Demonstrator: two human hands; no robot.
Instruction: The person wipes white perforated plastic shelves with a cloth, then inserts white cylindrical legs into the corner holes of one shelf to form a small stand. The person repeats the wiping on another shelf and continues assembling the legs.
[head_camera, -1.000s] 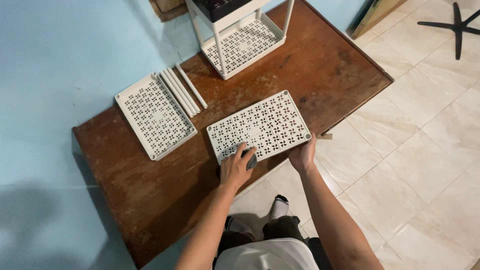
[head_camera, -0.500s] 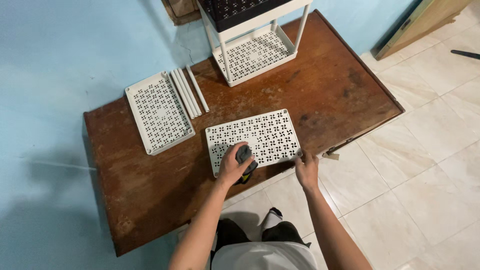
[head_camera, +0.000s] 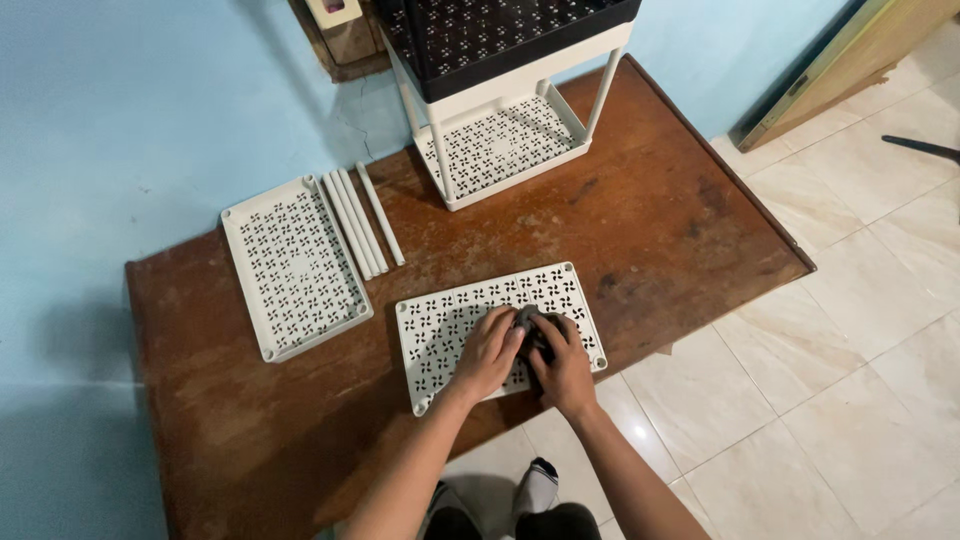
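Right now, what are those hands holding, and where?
Both hands, left and right, close around a small dark object over the perforated white tray; which part they grip cannot be told.

A second ago my right hand (head_camera: 566, 372) gripped the edge of the perforated white tray (head_camera: 497, 332) off to the side. It has since come in over the tray, meeting my left hand (head_camera: 488, 352) around the small dark object (head_camera: 530, 325) my left fingers picked up.
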